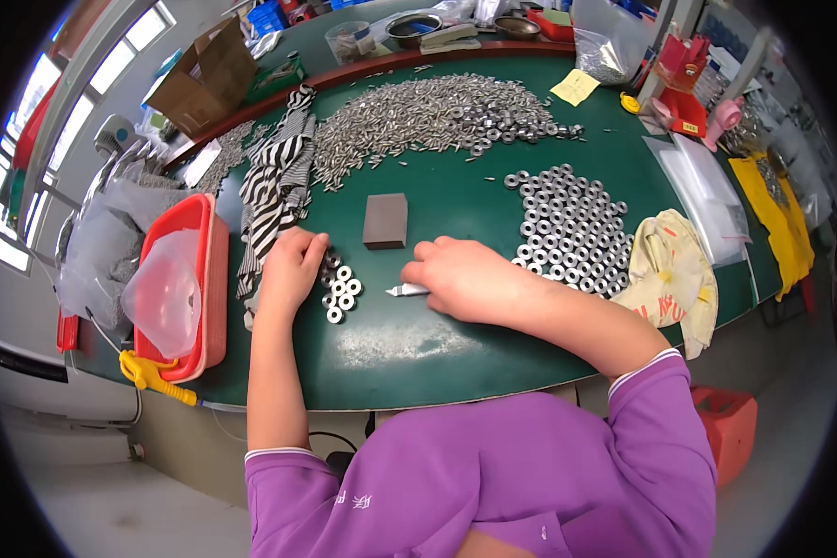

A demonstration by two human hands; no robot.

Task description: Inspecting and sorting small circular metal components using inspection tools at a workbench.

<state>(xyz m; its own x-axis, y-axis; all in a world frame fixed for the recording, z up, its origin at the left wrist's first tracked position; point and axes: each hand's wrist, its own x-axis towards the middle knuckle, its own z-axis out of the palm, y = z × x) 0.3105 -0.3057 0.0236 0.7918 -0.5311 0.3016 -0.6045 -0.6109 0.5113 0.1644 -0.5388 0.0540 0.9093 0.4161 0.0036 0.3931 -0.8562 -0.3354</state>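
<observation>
My left hand (294, 267) is closed, its fingers bent down against the edge of a black-and-white striped cloth (274, 177). Whatever its fingertips grip is hidden. Right beside it lies a small cluster of shiny metal rings (346, 286), some with dark centres. My right hand (462, 281) is wrapped round a slim, pale, pointed tool (407, 290), whose tip points left toward these rings. Between and beyond the hands sits a grey-brown rectangular block (385, 221). A larger group of rings (567, 223) is spread flat to the right of my right hand.
A big heap of small metal pins (391, 121) covers the far table. On the left are a red basket (216, 288), a yellow air gun (149, 372) and a cardboard box (205, 79). A pale cloth (665, 279) and clear plastic bags (702, 195) lie on the right.
</observation>
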